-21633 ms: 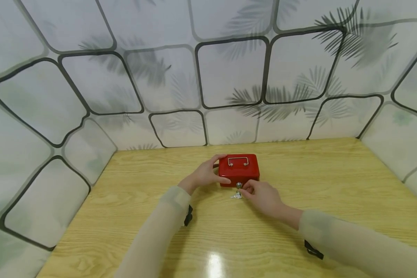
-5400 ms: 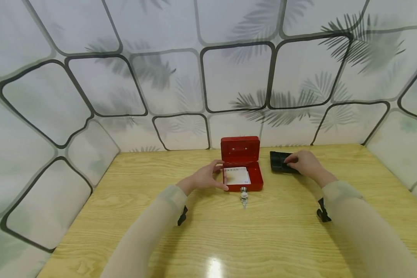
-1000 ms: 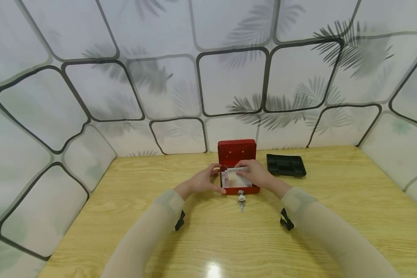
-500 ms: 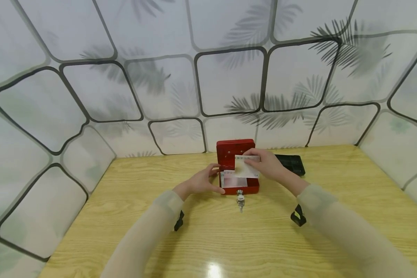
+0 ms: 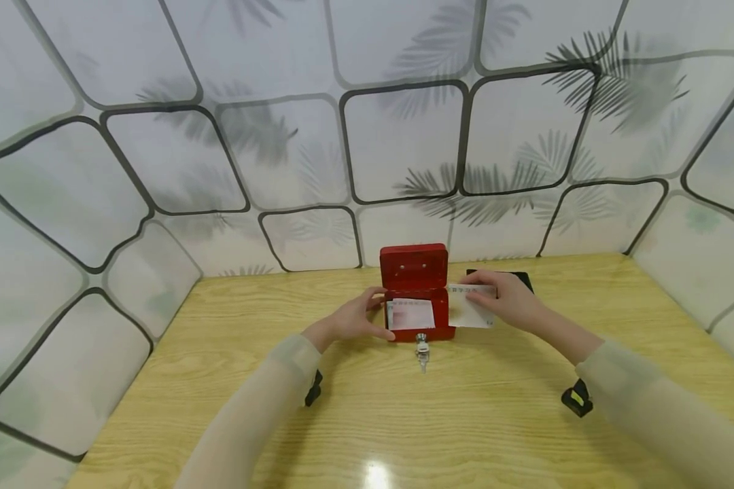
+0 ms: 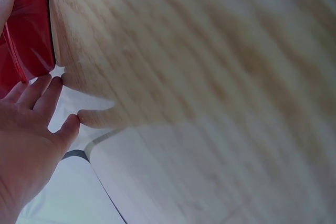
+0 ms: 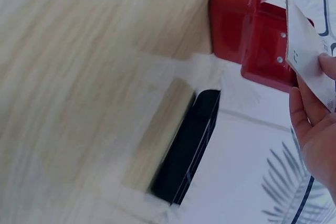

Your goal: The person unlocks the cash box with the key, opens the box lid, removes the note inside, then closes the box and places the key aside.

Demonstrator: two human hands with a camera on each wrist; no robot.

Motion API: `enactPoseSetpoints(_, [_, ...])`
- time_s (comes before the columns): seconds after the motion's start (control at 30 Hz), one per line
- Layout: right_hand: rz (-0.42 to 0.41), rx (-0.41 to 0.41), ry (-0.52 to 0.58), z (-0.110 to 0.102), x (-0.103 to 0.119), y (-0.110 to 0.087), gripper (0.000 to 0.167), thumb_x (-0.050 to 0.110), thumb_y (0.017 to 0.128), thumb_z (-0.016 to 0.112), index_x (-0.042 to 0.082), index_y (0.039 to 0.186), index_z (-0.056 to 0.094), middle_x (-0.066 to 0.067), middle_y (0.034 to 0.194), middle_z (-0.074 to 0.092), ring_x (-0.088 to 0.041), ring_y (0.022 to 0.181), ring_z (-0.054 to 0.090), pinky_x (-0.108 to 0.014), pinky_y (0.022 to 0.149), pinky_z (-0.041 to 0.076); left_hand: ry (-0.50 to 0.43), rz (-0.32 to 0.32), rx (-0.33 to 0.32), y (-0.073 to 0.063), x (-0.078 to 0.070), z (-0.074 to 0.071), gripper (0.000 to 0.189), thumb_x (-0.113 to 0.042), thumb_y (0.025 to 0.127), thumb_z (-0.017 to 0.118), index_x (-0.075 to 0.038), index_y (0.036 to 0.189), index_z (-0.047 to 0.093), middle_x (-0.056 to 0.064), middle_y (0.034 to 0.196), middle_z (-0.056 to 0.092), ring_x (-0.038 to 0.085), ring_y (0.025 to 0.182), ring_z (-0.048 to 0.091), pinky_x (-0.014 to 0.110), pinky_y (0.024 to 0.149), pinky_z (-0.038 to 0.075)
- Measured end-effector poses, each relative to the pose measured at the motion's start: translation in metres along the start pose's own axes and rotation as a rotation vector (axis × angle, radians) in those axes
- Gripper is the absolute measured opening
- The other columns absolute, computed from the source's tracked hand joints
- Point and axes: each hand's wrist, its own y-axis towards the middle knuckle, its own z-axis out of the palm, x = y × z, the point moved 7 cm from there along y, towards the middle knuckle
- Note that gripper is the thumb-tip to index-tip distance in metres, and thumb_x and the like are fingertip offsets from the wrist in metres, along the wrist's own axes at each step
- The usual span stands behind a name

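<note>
A red cash box stands with its lid raised. My left hand holds its left side, thumb at the front corner and fingers toward the back; in the left wrist view those fingers touch the red wall. My right hand pinches a pale printed banknote, or a thin stack of them, beside the box's right edge. A pinkish banknote lies inside the box. From the front lock hang keys. Behind the right hand, a black tray is partly hidden in the head view.
The wood-grain table carries the box and tray. Patterned cloth walls rise at the table's back and both sides. A dark wrist-worn device hangs under the right sleeve, another under the left.
From inside the box, my right hand has lifted the pale banknote and carried it rightward past the edge, exposing the pinkish one. The left hand has stayed at the box's left side.
</note>
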Motion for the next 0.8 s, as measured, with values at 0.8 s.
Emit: enactPoseSetpoints(0.8, [0.063,0.162,-0.011,0.026,-0.048,-0.028,0.023,0.004,0.092,0.065,0.004,0.115,0.066,-0.016,0.117,0.065,-0.041,0.114,0.055,-0.057,0.094,0.043,0.010,-0.014,0.001,-0.003,-0.003,-0.001,0.091,-0.034,0.076,0.084,-0.019,0.148,0.030,0.009,0.152,0.037,0.023,0.140,0.032,0.046,0.114,0.020])
